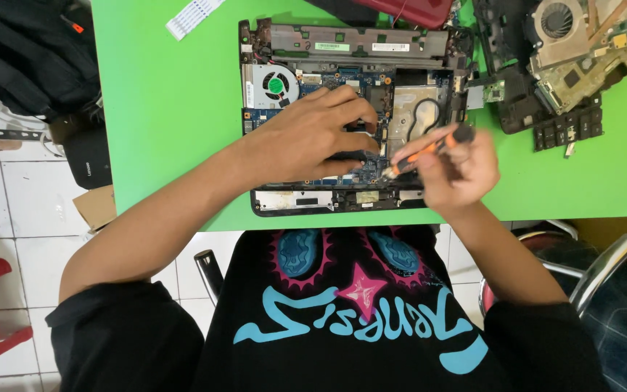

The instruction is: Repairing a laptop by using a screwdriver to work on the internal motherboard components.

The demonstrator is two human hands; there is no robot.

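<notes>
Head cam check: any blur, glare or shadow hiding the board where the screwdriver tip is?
Head view: lighting is even and soft, no harsh glare on the green table. The right hand and orange-and-black screwdriver look slightly motion-blurred. The left hand covers the middle of the opened laptop base, casting a small shadow beneath. Edges bow from wide-angle distortion.

Left hand (306,138) covers middle of opened laptop base (350,116). Screwdriver (429,150) tip blurred, contact point unclear. Red case (408,10) and stripped boards (582,58) cut by top edge.
</notes>
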